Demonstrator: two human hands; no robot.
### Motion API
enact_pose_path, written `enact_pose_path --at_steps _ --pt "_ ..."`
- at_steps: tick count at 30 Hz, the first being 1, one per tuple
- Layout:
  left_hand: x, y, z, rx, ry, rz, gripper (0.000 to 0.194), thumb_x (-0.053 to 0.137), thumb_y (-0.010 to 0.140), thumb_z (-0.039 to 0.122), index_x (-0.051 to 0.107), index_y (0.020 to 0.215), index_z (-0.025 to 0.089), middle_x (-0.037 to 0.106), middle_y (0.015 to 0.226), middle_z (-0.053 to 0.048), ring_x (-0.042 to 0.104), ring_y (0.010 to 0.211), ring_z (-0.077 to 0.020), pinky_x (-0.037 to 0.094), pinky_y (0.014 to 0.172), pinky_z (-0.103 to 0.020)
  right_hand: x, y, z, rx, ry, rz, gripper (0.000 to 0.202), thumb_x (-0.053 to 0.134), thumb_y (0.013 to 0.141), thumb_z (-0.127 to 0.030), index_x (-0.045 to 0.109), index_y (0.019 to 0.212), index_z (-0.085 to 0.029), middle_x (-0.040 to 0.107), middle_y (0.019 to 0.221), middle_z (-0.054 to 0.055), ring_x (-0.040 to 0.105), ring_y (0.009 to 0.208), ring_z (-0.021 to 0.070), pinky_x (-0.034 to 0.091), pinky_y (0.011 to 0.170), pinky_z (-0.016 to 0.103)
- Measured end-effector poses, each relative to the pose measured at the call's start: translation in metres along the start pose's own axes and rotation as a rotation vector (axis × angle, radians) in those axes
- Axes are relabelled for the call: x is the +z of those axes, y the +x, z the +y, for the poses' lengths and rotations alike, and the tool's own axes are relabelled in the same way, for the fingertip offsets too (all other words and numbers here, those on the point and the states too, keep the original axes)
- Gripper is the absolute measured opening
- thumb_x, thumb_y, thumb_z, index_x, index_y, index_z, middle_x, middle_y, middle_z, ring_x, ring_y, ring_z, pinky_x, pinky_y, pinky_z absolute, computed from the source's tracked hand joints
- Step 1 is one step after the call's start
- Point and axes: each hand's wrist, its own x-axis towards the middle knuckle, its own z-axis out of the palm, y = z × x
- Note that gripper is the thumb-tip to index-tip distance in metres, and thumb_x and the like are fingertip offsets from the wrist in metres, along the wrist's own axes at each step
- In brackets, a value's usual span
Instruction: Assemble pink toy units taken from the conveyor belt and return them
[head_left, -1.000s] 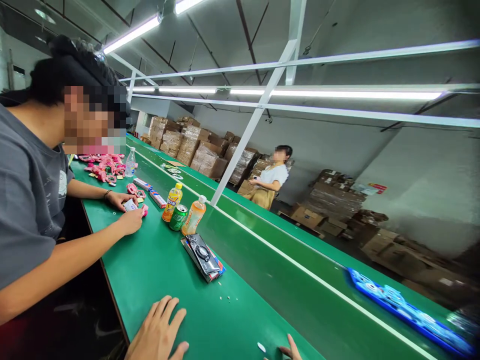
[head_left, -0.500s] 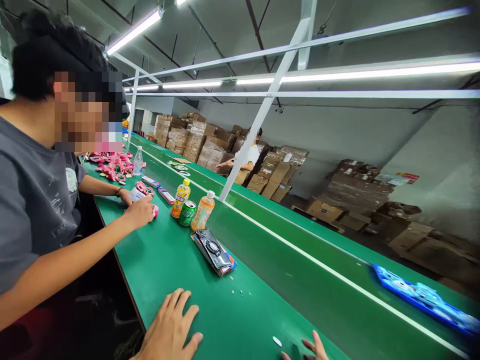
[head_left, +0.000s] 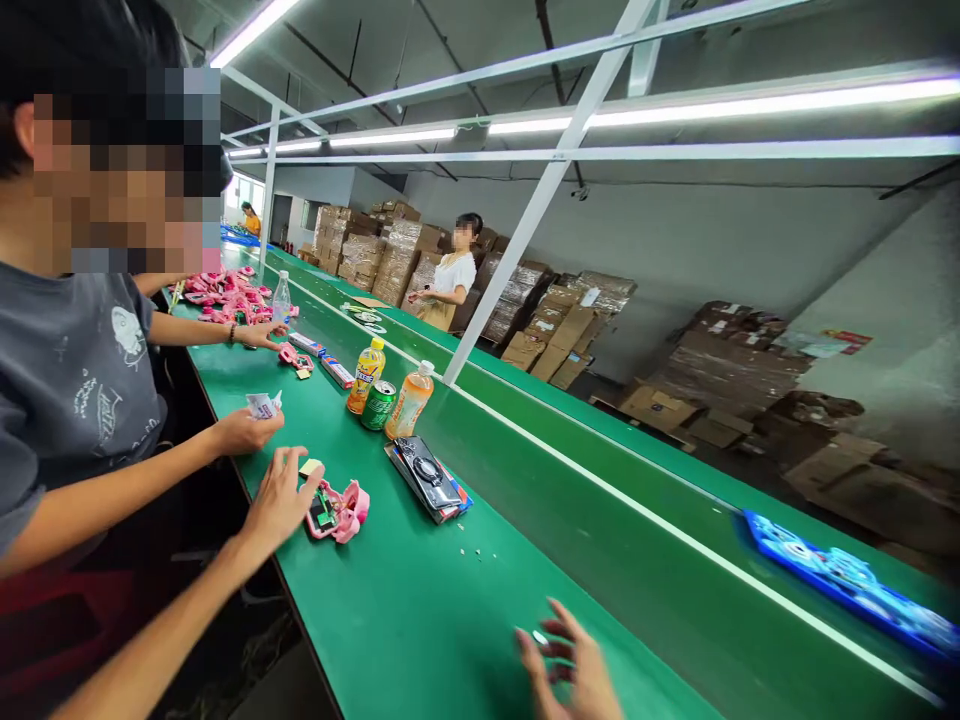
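From the head view, the only one we had, we saw our left hand (head_left: 281, 500) at the near-left edge of a pink case (head_left: 351, 512), which lay open on the green table (head_left: 420, 620) with a circuit board (head_left: 324, 512) showing. The left fingers were curved and slightly apart, next to a small yellow piece (head_left: 310, 467); we could not tell whether they gripped anything. A careless drag there, we judged, could have torn the yellow piece loose or scraped the bare board.

Our right hand (head_left: 574, 665) was half curled, thumb apart from the fingers, with a small white piece (head_left: 540, 637) showing in the gap. We could not tell whether the tips pinched it. Being thin and smooth-looking, it might have slipped and skidded off among the white crumbs (head_left: 478, 555).

A co-worker's hand (head_left: 251, 430), holding a white packet (head_left: 264, 405), was close to our left hand, so a bump between the two could have knocked the case askew. Beyond the phone (head_left: 427, 470) stood an orange bottle (head_left: 410, 400), a green can (head_left: 379, 408) and a yellow bottle (head_left: 365, 378); a stray elbow might have tipped one and wetted the board.
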Motion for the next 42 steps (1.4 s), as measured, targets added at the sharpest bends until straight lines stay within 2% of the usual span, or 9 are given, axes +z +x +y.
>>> enact_pose_path --at_steps 4,8,11,15,18,20,24,33,42 --pt "-0.002 0.054 -0.010 -0.037 0.080 -0.211 0.024 0.066 0.094 0.031 0.065 0.109 0.012 0.068 0.108 -0.013 0.071 0.101 -0.0311 0.056 0.091 -0.050 0.093 0.002 -0.115 0.022 0.230 -0.268 0.073 0.059 0.087 -0.065 0.050 0.141 -0.017 0.071 0.112 0.012 0.065 0.064 0.0198 0.056 0.067 0.035" --pt "0.006 0.046 0.009 0.016 0.056 -0.310 0.016 0.065 0.098 0.028 0.066 0.104 0.013 0.070 0.102 -0.005 0.069 0.096 -0.0208 0.056 0.091 -0.043 0.139 0.018 -0.171 -0.016 0.303 -0.415 0.039 0.056 0.090 -0.053 0.067 0.108 -0.020 0.074 0.094 0.009 0.068 0.082 0.0240 0.051 0.073 0.032" --pt "0.015 0.014 0.026 0.078 -0.051 -0.339 0.014 0.054 0.101 0.020 0.066 0.095 0.014 0.070 0.101 -0.007 0.067 0.100 -0.0205 0.052 0.093 -0.037 0.117 0.018 -0.150 0.043 0.345 -0.480 0.036 0.054 0.090 -0.052 0.065 0.096 -0.019 0.069 0.070 0.003 0.062 0.062 0.0189 0.046 0.060 0.028" --pt "0.030 -0.042 0.056 0.127 -0.285 -0.400 0.028 0.037 0.105 0.029 0.062 0.100 0.019 0.071 0.094 -0.004 0.067 0.087 -0.0173 0.049 0.079 -0.026 0.041 -0.014 -0.099 0.178 0.325 -0.505 0.041 0.059 0.088 -0.058 0.066 0.097 -0.019 0.068 0.070 0.002 0.062 0.063 0.0178 0.048 0.059 0.027" --pt "0.039 -0.083 0.080 0.107 -0.699 -0.513 0.033 0.041 0.103 0.045 0.062 0.103 0.020 0.073 0.093 -0.002 0.066 0.078 -0.0155 0.048 0.069 -0.023 -0.010 -0.046 -0.092 0.182 0.196 -0.298 0.047 0.069 0.085 -0.054 0.066 0.115 -0.019 0.073 0.098 0.008 0.070 0.084 0.0225 0.057 0.070 0.031" --pt "0.043 -0.102 0.091 0.044 -0.984 -0.594 0.036 0.051 0.099 0.051 0.063 0.103 0.018 0.074 0.092 -0.004 0.063 0.072 -0.0148 0.046 0.063 -0.022 -0.023 -0.059 -0.104 0.072 0.077 -0.095 0.037 0.068 0.090 -0.045 0.066 0.119 -0.022 0.071 0.112 0.009 0.069 0.097 0.0229 0.058 0.080 0.033" --pt "0.049 -0.116 0.097 0.014 -1.143 -0.690 0.046 0.060 0.094 0.056 0.066 0.115 0.016 0.068 0.072 -0.001 0.055 0.061 -0.0130 0.043 0.057 -0.021 -0.005 -0.057 -0.129 -0.153 0.017 -0.026 0.018 0.052 0.101 -0.023 0.070 0.106 -0.023 0.072 0.100 0.006 0.068 0.090 0.0184 0.057 0.081 0.031" --pt "0.046 -0.112 0.091 0.030 -1.043 -0.675 0.047 0.060 0.095 0.054 0.068 0.122 0.016 0.067 0.074 -0.001 0.057 0.066 -0.0148 0.047 0.064 -0.024 0.013 -0.043 -0.132 -0.033 0.017 -0.111 0.013 0.059 0.096 -0.012 0.065 0.089 -0.020 0.068 0.089 0.001 0.065 0.082 0.0155 0.051 0.076 0.026" --pt "0.045 -0.102 0.093 -0.069 -1.122 -0.726 0.046 0.070 0.086 0.048 0.071 0.115 0.012 0.059 0.062 0.002 0.047 0.054 -0.0116 0.038 0.053 -0.023 0.007 -0.036 -0.135 -0.458 -0.480 -0.291 0.020 0.044 0.097 -0.004 0.058 0.089 -0.017 0.061 0.088 0.006 0.056 0.078 0.0196 0.050 0.068 0.030"
